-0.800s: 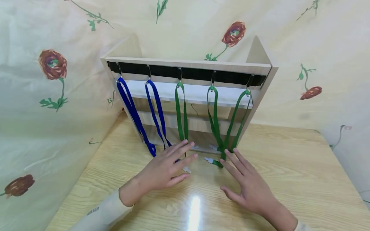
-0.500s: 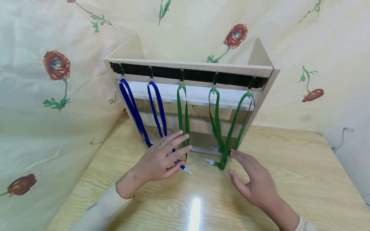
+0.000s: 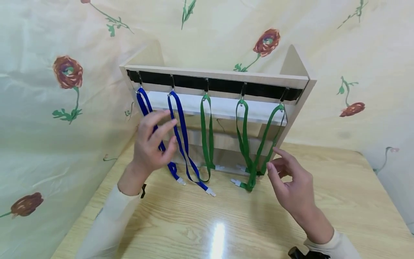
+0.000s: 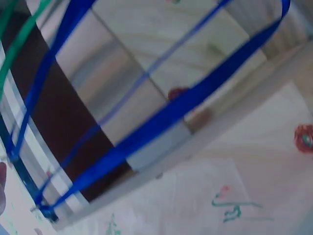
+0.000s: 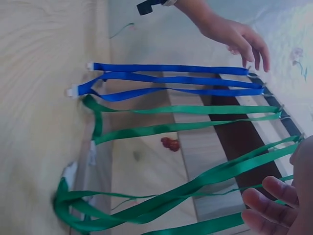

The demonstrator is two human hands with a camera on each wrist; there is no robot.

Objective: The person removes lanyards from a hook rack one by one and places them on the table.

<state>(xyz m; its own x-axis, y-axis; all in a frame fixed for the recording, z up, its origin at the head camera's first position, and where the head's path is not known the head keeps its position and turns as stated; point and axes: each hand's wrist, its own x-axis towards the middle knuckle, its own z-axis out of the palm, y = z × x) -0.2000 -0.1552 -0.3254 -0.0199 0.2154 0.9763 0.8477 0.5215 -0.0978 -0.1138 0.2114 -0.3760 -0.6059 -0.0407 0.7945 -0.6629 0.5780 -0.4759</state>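
Note:
Two blue lanyards, the left one [image 3: 174, 169] and the right one [image 3: 183, 129], hang from hooks on a rack. Three green lanyards, the middle one [image 3: 203, 133], the fourth [image 3: 244, 133] and the rightmost [image 3: 263, 136], hang beside them. White clips show at their lower ends near the table. My left hand [image 3: 150, 144] is raised before the blue lanyards, fingers loosely bent and holding nothing. It covers part of the left blue strap. My right hand [image 3: 294, 183] is beside the rightmost green lanyard, thumb and index finger apart, other fingers curled; no strap shows between them.
The pale wooden rack [image 3: 220, 73] stands on the wooden table [image 3: 181, 223] against a flower-patterned wall covering [image 3: 220, 32]. A black strip [image 3: 191, 82] with several hooks runs along its upper front. A white shelf [image 3: 223, 108] lies behind the lanyards.
My left hand has risen and moved left from the lanyards' lower ends, uncovering the blue clips. My right hand has moved slightly right and up, its fingers bending more.

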